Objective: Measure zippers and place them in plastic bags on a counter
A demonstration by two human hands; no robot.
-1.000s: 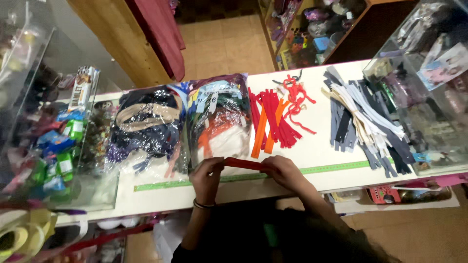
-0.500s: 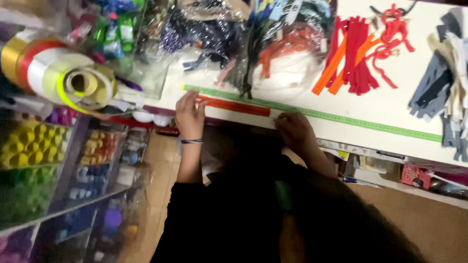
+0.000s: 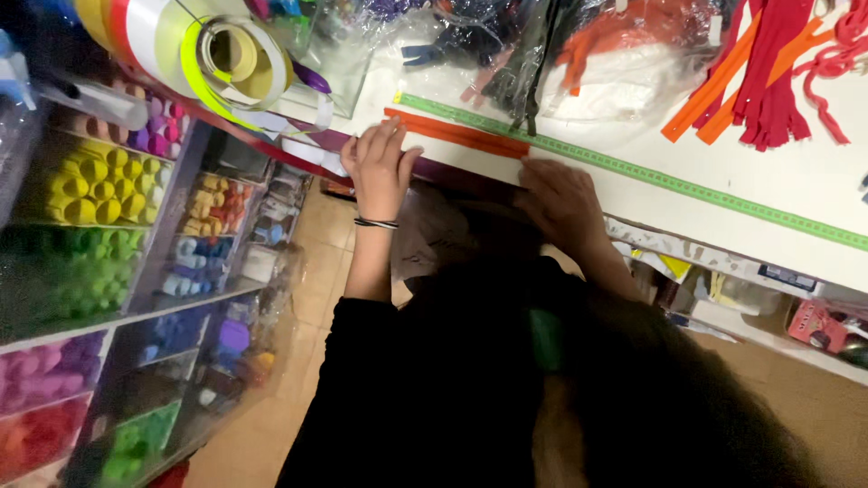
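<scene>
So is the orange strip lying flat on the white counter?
Yes, the orange strip lies flat on the counter beside the green tape, with the left hand and right hand at its ends.

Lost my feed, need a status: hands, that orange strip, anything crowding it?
Left hand flat on orange strip, right hand pinning other end. Strip lies along green measuring tape on counter edge. Bagged zippers beyond tape, apart.

Dim, warm indoor light; bright glare on white counter (image 3: pixel 633 194), deep shadow below, slight motion blur, edges soft.
</scene>
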